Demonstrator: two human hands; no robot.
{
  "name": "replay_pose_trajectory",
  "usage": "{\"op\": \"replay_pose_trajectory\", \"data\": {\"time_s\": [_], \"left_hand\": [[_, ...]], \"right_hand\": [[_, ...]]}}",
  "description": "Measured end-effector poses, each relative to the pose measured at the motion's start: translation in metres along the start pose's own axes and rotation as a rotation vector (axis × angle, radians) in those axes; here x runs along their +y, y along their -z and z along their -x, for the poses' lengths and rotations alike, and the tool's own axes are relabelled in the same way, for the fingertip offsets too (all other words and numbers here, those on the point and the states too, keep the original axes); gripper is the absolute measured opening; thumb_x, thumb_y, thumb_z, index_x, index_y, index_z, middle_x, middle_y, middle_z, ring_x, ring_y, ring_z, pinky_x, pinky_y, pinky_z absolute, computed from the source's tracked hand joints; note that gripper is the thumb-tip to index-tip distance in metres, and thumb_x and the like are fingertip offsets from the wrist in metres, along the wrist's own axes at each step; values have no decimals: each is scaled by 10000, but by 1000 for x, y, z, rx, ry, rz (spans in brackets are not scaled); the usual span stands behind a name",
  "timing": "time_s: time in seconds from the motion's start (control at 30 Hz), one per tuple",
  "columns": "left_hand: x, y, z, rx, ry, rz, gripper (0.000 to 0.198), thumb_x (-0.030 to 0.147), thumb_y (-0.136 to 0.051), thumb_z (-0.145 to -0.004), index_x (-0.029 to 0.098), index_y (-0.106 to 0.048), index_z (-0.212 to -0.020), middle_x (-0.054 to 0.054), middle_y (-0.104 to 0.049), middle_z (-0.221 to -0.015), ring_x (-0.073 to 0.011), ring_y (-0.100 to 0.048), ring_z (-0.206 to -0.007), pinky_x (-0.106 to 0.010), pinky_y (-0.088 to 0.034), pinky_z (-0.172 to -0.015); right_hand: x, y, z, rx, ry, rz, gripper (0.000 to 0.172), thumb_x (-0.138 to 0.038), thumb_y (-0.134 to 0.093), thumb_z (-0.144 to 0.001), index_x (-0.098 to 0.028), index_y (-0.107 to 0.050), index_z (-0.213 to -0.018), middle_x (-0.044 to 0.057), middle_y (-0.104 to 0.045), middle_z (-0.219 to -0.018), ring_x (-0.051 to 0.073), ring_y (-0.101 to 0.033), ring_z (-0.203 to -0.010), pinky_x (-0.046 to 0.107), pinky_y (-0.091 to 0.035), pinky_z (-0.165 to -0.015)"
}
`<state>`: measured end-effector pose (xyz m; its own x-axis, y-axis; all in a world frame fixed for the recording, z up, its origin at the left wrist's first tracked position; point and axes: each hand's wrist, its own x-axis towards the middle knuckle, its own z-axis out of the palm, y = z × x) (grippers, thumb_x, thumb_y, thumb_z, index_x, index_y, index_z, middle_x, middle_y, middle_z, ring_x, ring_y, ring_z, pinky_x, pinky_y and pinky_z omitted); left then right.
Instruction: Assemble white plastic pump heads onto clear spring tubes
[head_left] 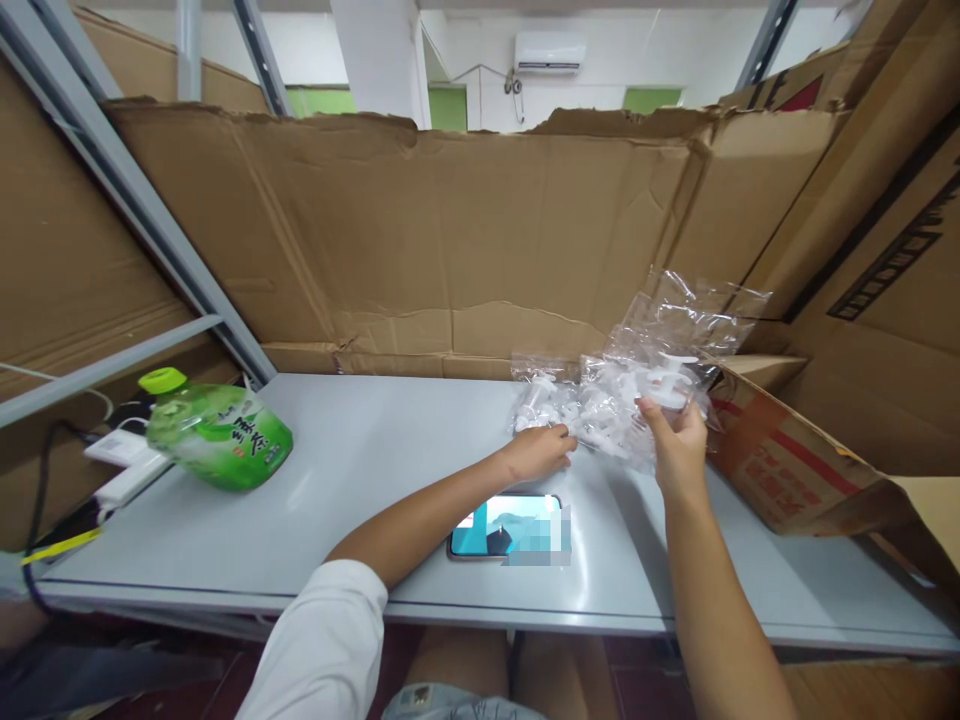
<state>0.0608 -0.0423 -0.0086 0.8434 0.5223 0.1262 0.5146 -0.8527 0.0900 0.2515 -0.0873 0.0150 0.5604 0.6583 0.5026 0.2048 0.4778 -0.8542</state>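
Observation:
My right hand (681, 435) is closed, thumb and fingers pinching a white plastic pump head (667, 378) wrapped in a clear bag. Beside it lies a heap of clear plastic bags (611, 410) with more white pump-like pieces inside. My left hand (541, 452) is at the near left edge of this heap, palm down. Its fingers are loosely bent and a little apart, with nothing visible between them. Just in front of my left forearm, a phone (487, 528) with a lit screen lies flat on the grey table (360, 440).
A large green tea bottle (217, 430) leans at the left, next to white power strips (131, 470) and cables. Cardboard sheets (465, 230) wall off the back. An open cardboard box (787, 460) sits at the right. Grey metal posts (187, 230) frame the left side.

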Motion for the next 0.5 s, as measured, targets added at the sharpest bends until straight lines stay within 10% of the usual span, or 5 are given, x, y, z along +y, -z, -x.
{"op": "replay_pose_trajectory", "data": {"time_s": [0.5], "left_hand": [[-5, 26, 30, 108, 11, 300, 177, 208, -512, -854, 185, -624, -989, -58, -647, -1008, -198, -603, -927, -309, -448, -838]], "right_hand": [[5, 3, -3, 44, 39, 71, 509, -411, -708, -674, -168, -577, -1102, 93, -638, -1030, 238, -609, -914, 434, -448, -868]]}}
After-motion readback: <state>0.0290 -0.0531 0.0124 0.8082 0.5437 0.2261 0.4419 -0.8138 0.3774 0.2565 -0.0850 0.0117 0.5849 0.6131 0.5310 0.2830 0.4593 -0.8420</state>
